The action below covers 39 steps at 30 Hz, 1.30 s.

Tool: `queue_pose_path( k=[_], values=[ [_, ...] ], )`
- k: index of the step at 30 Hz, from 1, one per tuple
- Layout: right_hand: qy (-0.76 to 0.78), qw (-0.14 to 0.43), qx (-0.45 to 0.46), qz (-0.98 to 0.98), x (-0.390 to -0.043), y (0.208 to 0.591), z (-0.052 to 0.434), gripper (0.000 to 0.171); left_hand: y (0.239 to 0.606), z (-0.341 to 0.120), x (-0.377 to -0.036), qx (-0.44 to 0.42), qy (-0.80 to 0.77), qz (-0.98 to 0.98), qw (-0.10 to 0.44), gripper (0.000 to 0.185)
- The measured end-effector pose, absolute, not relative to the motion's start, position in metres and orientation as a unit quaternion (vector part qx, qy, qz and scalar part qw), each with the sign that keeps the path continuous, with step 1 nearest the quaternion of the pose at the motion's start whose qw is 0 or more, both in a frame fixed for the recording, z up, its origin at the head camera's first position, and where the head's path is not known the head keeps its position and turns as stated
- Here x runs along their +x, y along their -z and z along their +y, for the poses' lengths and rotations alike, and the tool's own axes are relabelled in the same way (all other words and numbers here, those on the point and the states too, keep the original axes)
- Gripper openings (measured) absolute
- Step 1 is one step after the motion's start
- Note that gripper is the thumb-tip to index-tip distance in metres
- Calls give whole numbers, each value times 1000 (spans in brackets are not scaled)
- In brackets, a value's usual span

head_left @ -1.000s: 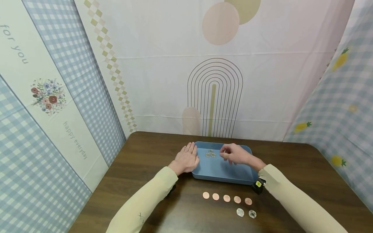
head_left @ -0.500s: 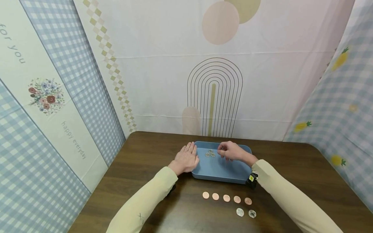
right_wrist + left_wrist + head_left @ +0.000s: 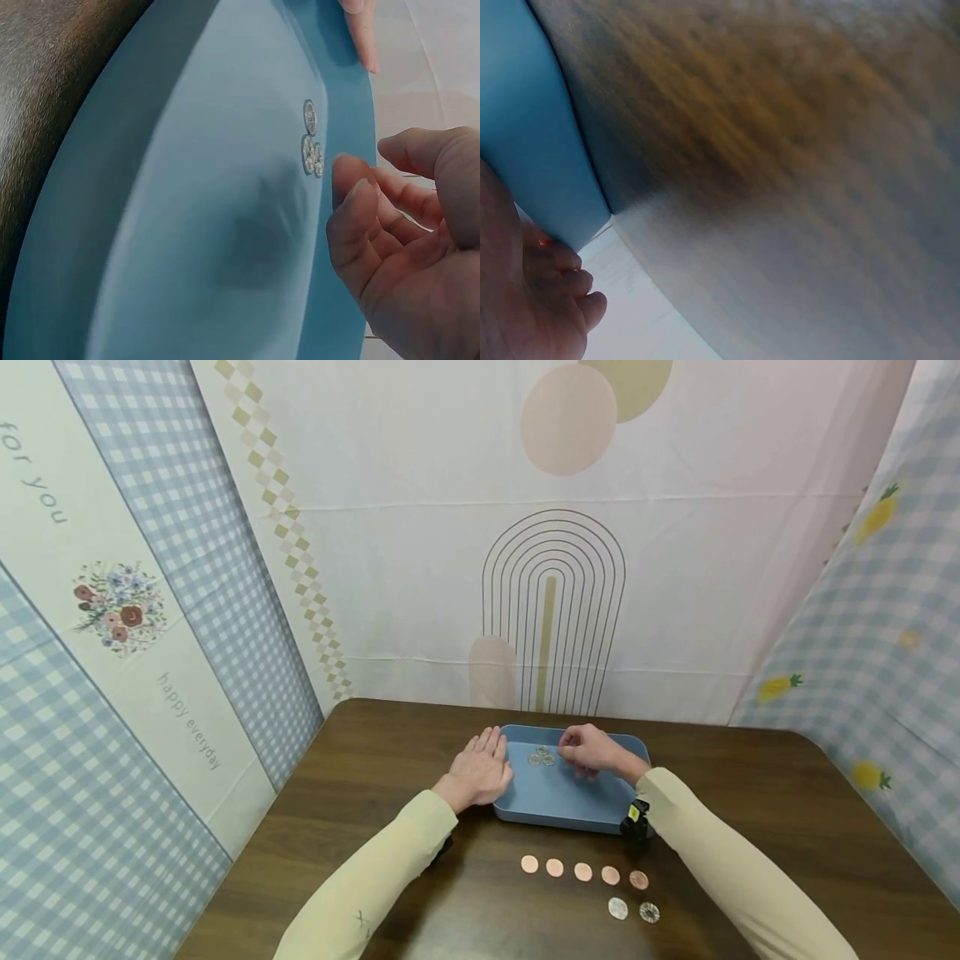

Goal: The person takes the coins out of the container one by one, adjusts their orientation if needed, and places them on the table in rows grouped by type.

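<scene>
A blue tray (image 3: 570,806) lies on the dark wooden table, with three silver coins (image 3: 542,757) clustered near its far left corner. My left hand (image 3: 483,762) rests flat on the table, fingers straight, against the tray's left rim (image 3: 532,150). My right hand (image 3: 587,749) hovers inside the tray just right of the coins, fingers loosely curled. In the right wrist view the three coins (image 3: 310,148) lie just beyond my right hand's fingertips (image 3: 358,196), and nothing shows between thumb and fingers. A left hand's fingertip (image 3: 361,30) shows at the tray's far rim.
In front of the tray a row of several copper coins (image 3: 583,872) lies on the table (image 3: 375,752), with two silver coins (image 3: 633,910) below its right end. Patterned cloth walls (image 3: 450,568) close in the back and both sides.
My right hand has moved left and farther into the tray, closer to the three silver coins. My left hand has stayed in place.
</scene>
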State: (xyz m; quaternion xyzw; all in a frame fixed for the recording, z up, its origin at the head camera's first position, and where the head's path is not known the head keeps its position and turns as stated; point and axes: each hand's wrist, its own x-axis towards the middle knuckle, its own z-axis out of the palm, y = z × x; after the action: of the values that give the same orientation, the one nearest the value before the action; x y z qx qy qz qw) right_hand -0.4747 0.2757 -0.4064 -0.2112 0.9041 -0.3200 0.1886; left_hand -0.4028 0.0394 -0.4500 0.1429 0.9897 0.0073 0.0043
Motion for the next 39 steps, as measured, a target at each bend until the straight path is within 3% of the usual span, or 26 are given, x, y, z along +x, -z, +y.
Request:
queue_pose_path(
  k=[12,24,39],
  values=[
    [294,186,-196,917,-486,424,264,15,450,44,-411,131,-11,991,3,63],
    [256,163,-200,932,-502,437,261,23,449,50,-421,117,-9,993,3,63],
    [242,144,-189,941,-492,438,254,15,450,47,-417,124,-15,992,1,63]
  ],
)
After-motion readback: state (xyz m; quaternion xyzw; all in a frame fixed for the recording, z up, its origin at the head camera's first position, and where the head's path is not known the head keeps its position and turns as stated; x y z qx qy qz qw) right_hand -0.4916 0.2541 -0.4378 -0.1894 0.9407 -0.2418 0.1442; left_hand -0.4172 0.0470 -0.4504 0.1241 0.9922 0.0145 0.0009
